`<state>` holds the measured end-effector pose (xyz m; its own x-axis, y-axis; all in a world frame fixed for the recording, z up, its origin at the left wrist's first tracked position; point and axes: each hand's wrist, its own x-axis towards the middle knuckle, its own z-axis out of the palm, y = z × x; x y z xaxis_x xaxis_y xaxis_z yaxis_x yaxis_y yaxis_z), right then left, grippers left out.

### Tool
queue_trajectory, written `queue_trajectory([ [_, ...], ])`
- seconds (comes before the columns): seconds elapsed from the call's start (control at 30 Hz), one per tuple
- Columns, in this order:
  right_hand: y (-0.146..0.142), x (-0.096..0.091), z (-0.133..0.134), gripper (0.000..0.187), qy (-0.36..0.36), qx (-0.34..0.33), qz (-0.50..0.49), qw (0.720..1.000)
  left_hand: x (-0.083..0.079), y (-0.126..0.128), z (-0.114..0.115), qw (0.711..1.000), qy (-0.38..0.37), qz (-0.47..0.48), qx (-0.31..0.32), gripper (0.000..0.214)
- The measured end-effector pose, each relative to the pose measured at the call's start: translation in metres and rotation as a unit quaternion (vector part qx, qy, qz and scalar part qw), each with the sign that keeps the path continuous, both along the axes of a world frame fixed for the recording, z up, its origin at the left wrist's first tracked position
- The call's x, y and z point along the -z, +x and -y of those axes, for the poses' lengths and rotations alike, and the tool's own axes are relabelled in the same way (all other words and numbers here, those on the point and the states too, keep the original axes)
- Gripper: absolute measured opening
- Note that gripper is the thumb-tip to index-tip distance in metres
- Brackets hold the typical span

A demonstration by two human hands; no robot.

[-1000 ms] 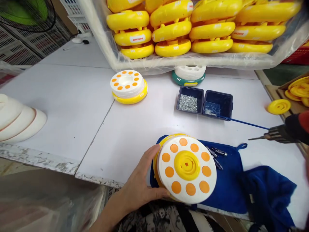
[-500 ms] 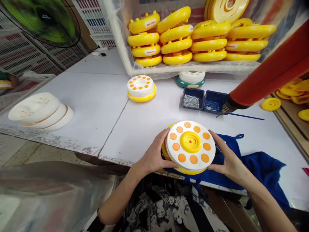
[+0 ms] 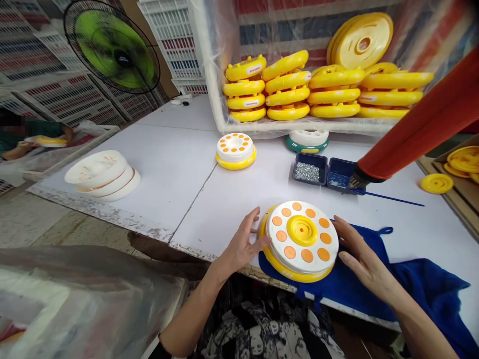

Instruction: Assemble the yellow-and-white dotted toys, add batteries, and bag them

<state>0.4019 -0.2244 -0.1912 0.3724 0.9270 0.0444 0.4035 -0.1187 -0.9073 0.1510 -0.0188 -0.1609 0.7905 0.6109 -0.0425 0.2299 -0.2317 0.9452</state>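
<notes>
In front of me a round white-and-yellow assembly lies on a blue cloth. Its white top carries a ring of orange dots around a yellow center cap. My left hand is at its left side, thumb near the rim and fingers spread. On the other side my right hand has its fingers apart beside the right edge. Neither hand is wrapped around the assembly; whether the fingertips still touch it I cannot tell.
A red power screwdriver hangs at the right above two blue trays, one holding screws. Behind stands a plastic-lined crate with stacked yellow rings. White bowl-like parts stand left; another person's hands show at far left.
Both hands have loosened from the assembly, which they gripped by its sides before. It now sits flat on the cloth. My view has tilted upward and turned left.
</notes>
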Motion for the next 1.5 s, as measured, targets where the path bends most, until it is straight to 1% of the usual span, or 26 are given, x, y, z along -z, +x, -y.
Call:
queue_trajectory([
  [0.07,-0.003,0.003,-0.002,0.062,-0.010,0.033,-0.007,0.999,0.000,0.003,0.001,1.000,-0.020,-0.011,-0.022,0.066],
  [0.1,-0.006,0.004,-0.003,0.059,-0.014,0.047,-0.013,0.999,-0.001,0.005,0.002,0.999,-0.029,-0.016,-0.037,0.064],
  [0.17,-0.013,0.004,-0.005,0.056,-0.008,0.070,-0.041,0.997,-0.003,0.008,0.004,0.995,-0.060,-0.013,-0.078,0.070],
  [0.23,-0.021,0.001,-0.007,0.058,0.015,0.081,-0.081,0.993,-0.010,0.009,0.007,0.989,-0.100,0.015,-0.111,0.081],
  [0.3,-0.029,-0.004,-0.009,0.065,0.041,0.080,-0.106,0.990,-0.023,0.007,0.010,0.983,-0.138,0.053,-0.107,0.087],
  [0.4,-0.039,-0.009,-0.012,0.081,0.079,0.082,-0.098,0.989,-0.047,0.001,0.016,0.975,-0.174,0.109,-0.090,0.097],
  [0.47,-0.042,-0.010,-0.016,0.089,0.102,0.083,-0.096,0.987,-0.060,-0.003,0.017,0.972,-0.169,0.144,-0.079,0.104],
  [0.53,-0.044,-0.011,-0.020,0.092,0.121,0.082,-0.106,0.984,-0.065,-0.007,0.017,0.975,-0.131,0.167,-0.066,0.103],
  [0.63,-0.046,-0.017,-0.026,0.093,0.121,0.072,-0.117,0.983,-0.064,-0.014,0.015,0.980,-0.070,0.179,-0.058,0.103],
  [0.73,-0.051,-0.026,-0.030,0.092,0.118,0.064,-0.110,0.985,-0.058,-0.021,0.011,0.980,-0.033,0.188,-0.061,0.105],
  [0.83,-0.056,-0.032,-0.035,0.093,0.121,0.060,-0.111,0.985,-0.055,-0.026,0.006,0.979,-0.007,0.193,-0.059,0.106],
  [0.93,-0.061,-0.036,-0.042,0.093,0.128,0.054,-0.119,0.983,-0.056,-0.032,0.002,0.980,-0.009,0.189,-0.058,0.106],
  [1.1,-0.066,-0.039,-0.052,0.092,0.136,0.040,-0.134,0.981,-0.055,-0.042,-0.002,0.978,-0.049,0.191,-0.068,0.106],
  [1.17,-0.066,-0.036,-0.055,0.093,0.138,0.030,-0.130,0.981,-0.054,-0.045,-0.003,0.978,-0.052,0.189,-0.071,0.107],
  [1.23,-0.065,-0.032,-0.057,0.092,0.155,0.021,-0.125,0.980,-0.055,-0.049,-0.004,0.978,-0.056,0.187,-0.072,0.107],
  [1.37,-0.066,-0.025,-0.060,0.088,0.189,0.002,-0.125,0.974,-0.060,-0.056,-0.007,0.982,-0.058,0.169,-0.054,0.107],
  [1.43,-0.069,-0.028,-0.064,0.086,0.174,-0.016,-0.122,0.977,-0.062,-0.059,-0.007,0.984,-0.052,0.159,-0.056,0.107],
  [1.5,-0.074,-0.037,-0.069,0.083,0.155,-0.017,-0.084,0.984,-0.062,-0.061,-0.007,0.984,-0.021,0.159,-0.075,0.104],
])
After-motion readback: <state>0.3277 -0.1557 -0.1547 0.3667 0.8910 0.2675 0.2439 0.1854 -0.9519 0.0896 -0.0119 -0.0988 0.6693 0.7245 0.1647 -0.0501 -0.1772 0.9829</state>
